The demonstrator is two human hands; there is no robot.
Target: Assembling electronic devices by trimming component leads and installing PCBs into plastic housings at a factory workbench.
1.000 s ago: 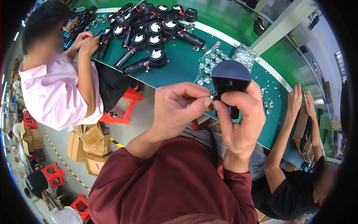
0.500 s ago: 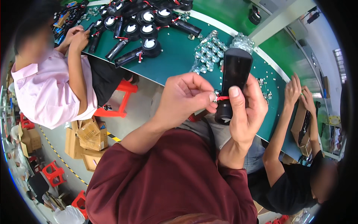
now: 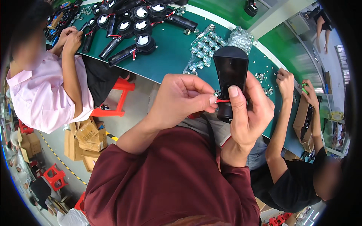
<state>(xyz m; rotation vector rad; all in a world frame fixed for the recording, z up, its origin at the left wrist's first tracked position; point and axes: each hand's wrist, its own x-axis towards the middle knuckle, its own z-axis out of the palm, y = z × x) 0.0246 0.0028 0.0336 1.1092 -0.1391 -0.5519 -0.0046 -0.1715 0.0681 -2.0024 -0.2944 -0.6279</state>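
Observation:
My right hand (image 3: 249, 116) is wrapped round a black plastic device body (image 3: 230, 67), its broad flared end up and its narrower round end down. The thumb presses on its front, beside a short red wire (image 3: 223, 101) that comes out of the body. With thumb and fingertips, my left hand (image 3: 179, 100) pinches a small green circuit board (image 3: 217, 93) at the wire's other end. The fingertips hide most of that board, so how the wire joins it cannot be made out. Both hands are raised in front of the green table's edge.
Several black round-headed devices (image 3: 145, 43) with red wires lie on the green table (image 3: 169, 56). Beyond my hands are small circuit boards (image 3: 201, 52) and a clear plastic stack (image 3: 240, 39). Co-workers sit left, in a pink shirt (image 3: 49, 90), and right, near a cardboard box (image 3: 302, 116).
The device in my right hand has shifted slightly left and its flared end has turned. My left hand keeps its pinch. The right co-worker's hands have moved apart, one holding something green.

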